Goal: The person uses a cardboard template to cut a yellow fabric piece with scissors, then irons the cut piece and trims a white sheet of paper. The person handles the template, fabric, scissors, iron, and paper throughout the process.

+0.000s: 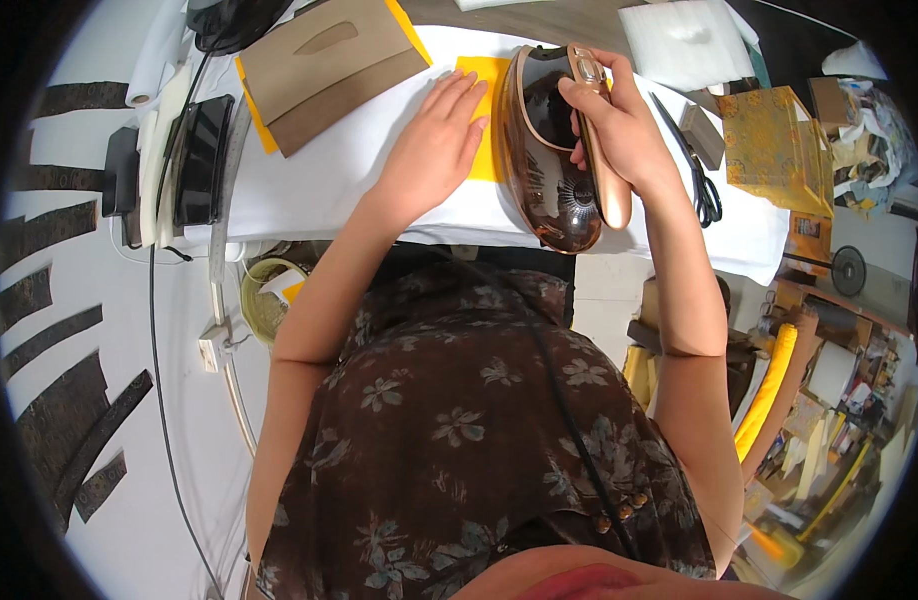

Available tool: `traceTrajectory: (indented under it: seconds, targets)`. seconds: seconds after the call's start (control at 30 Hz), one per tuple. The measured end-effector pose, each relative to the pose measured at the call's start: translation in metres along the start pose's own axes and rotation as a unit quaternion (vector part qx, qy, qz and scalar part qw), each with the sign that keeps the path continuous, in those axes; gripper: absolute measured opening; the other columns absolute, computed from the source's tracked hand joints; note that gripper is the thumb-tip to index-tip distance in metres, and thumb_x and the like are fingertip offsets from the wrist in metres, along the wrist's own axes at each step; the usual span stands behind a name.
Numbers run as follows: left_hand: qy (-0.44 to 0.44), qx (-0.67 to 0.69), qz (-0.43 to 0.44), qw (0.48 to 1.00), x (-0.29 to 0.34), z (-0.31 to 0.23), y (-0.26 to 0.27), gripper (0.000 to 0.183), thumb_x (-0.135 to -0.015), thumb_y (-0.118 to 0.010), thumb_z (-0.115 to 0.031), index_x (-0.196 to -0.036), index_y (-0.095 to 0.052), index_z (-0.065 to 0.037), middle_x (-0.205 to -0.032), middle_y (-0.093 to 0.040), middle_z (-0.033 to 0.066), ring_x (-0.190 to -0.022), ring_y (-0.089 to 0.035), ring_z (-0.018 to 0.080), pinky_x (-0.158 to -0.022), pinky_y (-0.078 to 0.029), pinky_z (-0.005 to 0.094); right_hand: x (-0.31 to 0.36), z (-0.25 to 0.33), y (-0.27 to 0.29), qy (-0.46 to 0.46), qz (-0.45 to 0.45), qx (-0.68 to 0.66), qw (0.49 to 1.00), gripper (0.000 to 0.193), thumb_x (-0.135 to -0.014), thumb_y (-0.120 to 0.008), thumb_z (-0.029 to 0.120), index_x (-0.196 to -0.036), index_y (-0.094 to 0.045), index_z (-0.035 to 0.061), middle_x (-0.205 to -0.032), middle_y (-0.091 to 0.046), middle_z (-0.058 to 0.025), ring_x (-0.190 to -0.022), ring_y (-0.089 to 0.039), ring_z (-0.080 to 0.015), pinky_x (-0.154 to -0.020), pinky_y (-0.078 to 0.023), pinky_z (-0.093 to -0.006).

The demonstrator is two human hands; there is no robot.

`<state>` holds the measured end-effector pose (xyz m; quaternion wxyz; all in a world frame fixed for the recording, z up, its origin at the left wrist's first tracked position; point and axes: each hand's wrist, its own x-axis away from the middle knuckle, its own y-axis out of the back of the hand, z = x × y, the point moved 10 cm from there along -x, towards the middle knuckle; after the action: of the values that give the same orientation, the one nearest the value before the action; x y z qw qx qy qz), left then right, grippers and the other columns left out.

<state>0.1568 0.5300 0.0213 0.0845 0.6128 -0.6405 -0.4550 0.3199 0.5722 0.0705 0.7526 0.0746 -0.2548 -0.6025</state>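
Observation:
My right hand (619, 125) is closed round the copper-coloured handle of a clothes iron (554, 195) with a glossy dark brown body. The iron stands on the white cloth (314, 195) covering the table, against the right side of a yellow piece of fabric (487, 165). My left hand (429, 150) lies flat, palm down, its fingertips on the yellow fabric's left edge and nothing gripped. Beyond that hand rests a grey-brown panel (329, 75) with yellow edges and an oval flap-like mark. How much of the fabric is under the iron cannot be seen.
Black scissors (701, 170) and a grey block (703, 135) lie right of the iron, beside a gold patterned box (769, 140). White foam (684, 42) sits farther back. At left are a black tray (204, 160), a hanging cord (153, 300) and a basket (259, 310) below the table.

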Motion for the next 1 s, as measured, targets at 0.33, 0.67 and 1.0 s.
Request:
traceTrajectory:
  seconds: [0.33, 0.67, 1.0]
  targets:
    - [-0.014, -0.159, 0.118, 0.980, 0.008, 0.005, -0.042, 0.060, -0.105, -0.044, -0.037, -0.148, -0.040, 0.005, -0.154, -0.040, 0.0246, -0.148, -0.031, 0.0365, -0.124, -0.016, 0.0471, -0.007, -0.007, 0.060, 0.061, 0.062, 0.231, 0.969, 0.049, -0.093, -0.072, 0.038, -0.137, -0.058, 0.0203, -0.069, -0.058, -0.0009, -0.055, -0.056, -0.0089, -0.050, -0.047, -0.0273]
    - [0.021, -0.054, 0.055, 0.997, 0.003, 0.006, -0.031, 0.070, -0.100, -0.057, -0.028, -0.150, -0.028, 0.011, -0.152, -0.039, 0.0298, -0.146, -0.033, 0.0397, -0.123, -0.019, 0.0470, -0.055, 0.023, 0.056, 0.319, 0.019, 0.521, 0.791, 0.058, -0.080, -0.074, 0.062, -0.094, -0.071, 0.0059, -0.065, -0.066, -0.0115, -0.058, -0.066, -0.0261, -0.057, -0.052, -0.0331]
    - [0.002, -0.042, 0.037, 0.998, 0.002, 0.001, -0.028, 0.063, -0.100, -0.056, -0.024, -0.146, -0.033, 0.012, -0.148, -0.044, 0.0296, -0.143, -0.036, 0.0415, -0.122, -0.022, 0.0495, -0.085, 0.062, 0.060, 0.329, 0.010, 0.485, 0.810, 0.061, -0.077, -0.070, 0.063, -0.094, -0.075, 0.0044, -0.075, -0.067, -0.0236, -0.070, -0.067, -0.0408, -0.068, -0.053, -0.0463]
